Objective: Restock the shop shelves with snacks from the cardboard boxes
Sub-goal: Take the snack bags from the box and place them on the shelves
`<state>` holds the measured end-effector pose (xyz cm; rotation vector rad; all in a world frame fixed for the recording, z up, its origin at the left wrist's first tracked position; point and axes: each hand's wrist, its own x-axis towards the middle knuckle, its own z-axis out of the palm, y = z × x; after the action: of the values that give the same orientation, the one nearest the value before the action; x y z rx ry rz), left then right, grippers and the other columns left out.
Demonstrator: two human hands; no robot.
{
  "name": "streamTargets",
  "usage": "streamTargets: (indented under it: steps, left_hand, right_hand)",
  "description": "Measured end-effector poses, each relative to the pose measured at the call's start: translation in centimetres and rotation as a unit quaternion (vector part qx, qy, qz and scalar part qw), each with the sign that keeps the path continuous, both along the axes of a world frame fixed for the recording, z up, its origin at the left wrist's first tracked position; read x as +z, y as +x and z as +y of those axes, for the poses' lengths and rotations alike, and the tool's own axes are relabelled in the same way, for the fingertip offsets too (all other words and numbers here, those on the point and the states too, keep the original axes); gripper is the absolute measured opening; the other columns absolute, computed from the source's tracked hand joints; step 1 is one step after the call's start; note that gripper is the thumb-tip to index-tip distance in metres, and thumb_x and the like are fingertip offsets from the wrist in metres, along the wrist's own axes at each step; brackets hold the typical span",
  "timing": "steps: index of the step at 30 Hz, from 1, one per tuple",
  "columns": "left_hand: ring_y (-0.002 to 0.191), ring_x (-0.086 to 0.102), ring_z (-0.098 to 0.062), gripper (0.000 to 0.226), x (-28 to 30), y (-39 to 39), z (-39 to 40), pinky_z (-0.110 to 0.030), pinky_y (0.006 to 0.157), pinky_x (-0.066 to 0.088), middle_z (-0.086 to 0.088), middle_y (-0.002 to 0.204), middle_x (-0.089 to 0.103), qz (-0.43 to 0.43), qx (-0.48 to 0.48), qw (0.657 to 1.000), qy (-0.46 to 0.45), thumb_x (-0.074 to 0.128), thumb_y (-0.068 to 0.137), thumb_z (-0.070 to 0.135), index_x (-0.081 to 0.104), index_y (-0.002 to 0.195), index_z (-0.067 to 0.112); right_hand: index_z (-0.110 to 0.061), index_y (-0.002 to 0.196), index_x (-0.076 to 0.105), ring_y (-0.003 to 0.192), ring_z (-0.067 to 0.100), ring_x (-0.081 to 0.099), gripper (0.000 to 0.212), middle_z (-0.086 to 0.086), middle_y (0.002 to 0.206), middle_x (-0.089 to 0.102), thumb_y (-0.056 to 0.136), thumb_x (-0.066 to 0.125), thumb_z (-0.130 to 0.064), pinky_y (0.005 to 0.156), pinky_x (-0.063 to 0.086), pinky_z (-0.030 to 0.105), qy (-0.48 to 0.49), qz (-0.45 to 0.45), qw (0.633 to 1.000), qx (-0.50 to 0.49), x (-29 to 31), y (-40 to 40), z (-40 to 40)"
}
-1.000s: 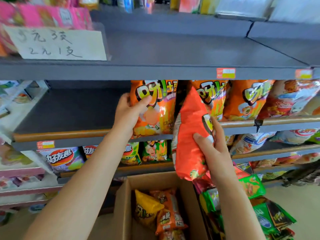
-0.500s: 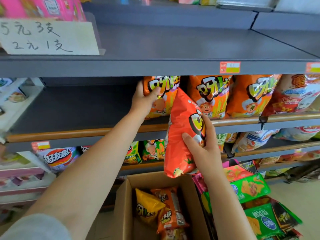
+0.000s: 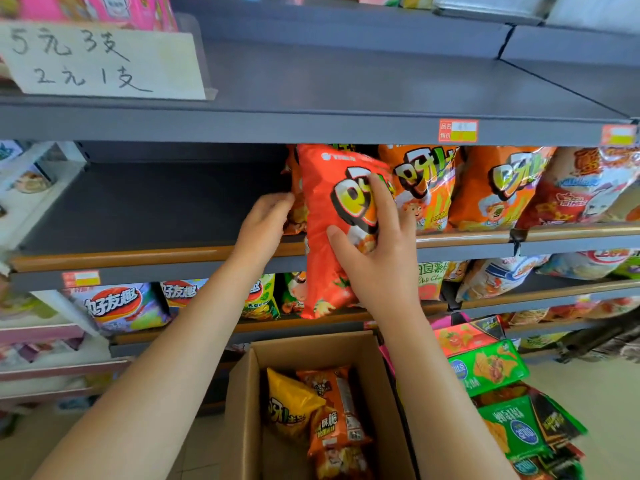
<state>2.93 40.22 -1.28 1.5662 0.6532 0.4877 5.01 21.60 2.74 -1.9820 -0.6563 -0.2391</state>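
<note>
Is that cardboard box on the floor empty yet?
Not empty. The open cardboard box holds a yellow bag and orange bags; its bottom is hidden.

Middle shelf (image 3: 138, 202): snack bags (image 3: 491, 188) stand in a row on its right half. Handwritten sign (image 3: 104, 60) on the shelf above, at left. Further bags on the shelves below. Cardboard box (image 3: 377, 393) before the shelves, bags inside; loose packets (image 3: 488, 368) piled at its right.

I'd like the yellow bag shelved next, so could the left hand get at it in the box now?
Probably yes: the left hand only touches a shelved bag, and the yellow bag lies uncovered in the open cardboard box.
</note>
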Motion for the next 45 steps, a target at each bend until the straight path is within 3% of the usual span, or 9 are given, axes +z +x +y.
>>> streamTargets:
  steps: [4,9,12,15,20,26,36,41,45]
  left_hand:
    - [0.111,0.061,-0.012,0.018,-0.3,-0.9,0.1,-0.04,0.1,0.05,0.006,0.114,0.066,0.014,-0.007,1.0,0.0,0.051,0.098,0.048,0.064,0.102,0.036]
    - [0.108,0.066,-0.016,0.038,1.4,-0.5,1.0,-0.041,0.093,0.057,-0.004,0.122,0.066,-0.002,-0.033,0.999,-0.034,0.049,0.101,0.045,0.06,0.127,0.02]
    - [0.109,0.063,-0.011,0.018,2.1,0.0,1.1,-0.039,0.102,0.051,0.005,0.12,0.066,-0.007,-0.059,0.998,-0.022,0.05,0.101,0.034,0.061,0.115,0.034]
    - [0.112,0.06,-0.008,0.036,2.2,0.5,1.2,-0.035,0.103,0.047,0.015,0.119,0.062,0.028,-0.114,0.993,0.017,0.055,0.091,0.029,0.055,0.124,0.043]
    - [0.115,0.06,-0.008,0.09,1.3,1.4,1.7,-0.033,0.099,0.05,0.017,0.134,0.057,0.058,-0.14,0.988,0.038,0.075,0.074,0.06,0.027,0.15,0.048]
    - [0.113,0.061,-0.006,0.079,0.3,3.1,2.6,-0.029,0.094,0.053,0.017,0.129,0.059,0.043,-0.134,0.986,0.085,0.078,0.078,0.052,0.039,0.145,0.04]
    - [0.115,0.061,-0.004,0.086,-0.5,5.3,4.7,-0.037,0.101,0.052,0.015,0.128,0.063,0.016,-0.114,0.986,0.121,0.09,0.065,0.038,0.048,0.139,0.035]
    - [0.113,0.055,0.006,0.065,-0.1,5.8,2.7,-0.023,0.097,0.046,0.028,0.124,0.057,0.042,-0.162,0.978,0.126,0.073,0.085,0.049,0.041,0.141,0.043]
    - [0.121,0.051,-0.001,0.074,0.3,4.9,1.2,-0.017,0.095,0.04,0.023,0.133,0.054,0.07,-0.141,0.972,0.172,0.067,0.086,0.059,0.035,0.149,0.038]
  right_hand:
    - [-0.034,0.151,0.034,0.104,0.029,0.053,0.078,0.007,0.115,0.049,0.082,0.064,-0.053,0.084,0.052,0.051,-0.053,-0.109,0.992,-0.045,0.2,1.9,4.0]
    - [-0.012,0.152,0.035,0.112,0.036,0.053,0.087,0.015,0.121,0.054,0.08,0.068,-0.05,0.083,0.046,0.047,-0.078,-0.122,0.982,-0.121,-0.4,4.8,8.0]
    - [0.001,0.148,0.035,0.112,0.036,0.054,0.093,0.018,0.122,0.054,0.079,0.068,-0.053,0.084,0.049,0.05,-0.044,-0.102,0.985,-0.135,-1.0,6.0,9.9]
    - [0.005,0.146,0.038,0.113,0.039,0.054,0.098,0.023,0.125,0.054,0.081,0.059,-0.066,0.088,0.048,0.052,-0.03,-0.094,0.986,-0.136,-1.7,6.7,11.3]
    - [-0.016,0.159,0.012,0.145,0.023,0.024,0.086,0.013,0.156,0.026,0.093,0.059,-0.045,0.112,0.025,0.031,0.058,0.046,0.997,0.037,-2.7,7.2,8.4]
    - [-0.028,0.149,0.034,0.132,0.017,0.049,0.098,-0.003,0.14,0.053,0.073,0.054,-0.086,0.108,0.045,0.045,-0.043,0.154,0.983,0.091,-5.6,9.6,5.1]
    - [-0.03,0.155,0.021,0.135,0.017,0.045,0.102,-0.002,0.145,0.048,0.074,0.069,-0.07,0.106,0.046,0.046,-0.061,0.123,0.985,0.107,-5.0,11.6,6.1]
    - [-0.015,0.151,0.031,0.128,0.02,0.048,0.085,0.007,0.142,0.049,0.087,0.055,-0.065,0.101,0.048,0.037,-0.102,0.092,0.99,0.042,-5.6,11.0,4.7]
    - [-0.002,0.146,0.04,0.113,0.005,0.042,0.063,0.012,0.137,0.049,0.098,0.061,-0.035,0.09,0.033,0.004,-0.026,-0.014,0.999,-0.031,-6.2,8.2,3.8]
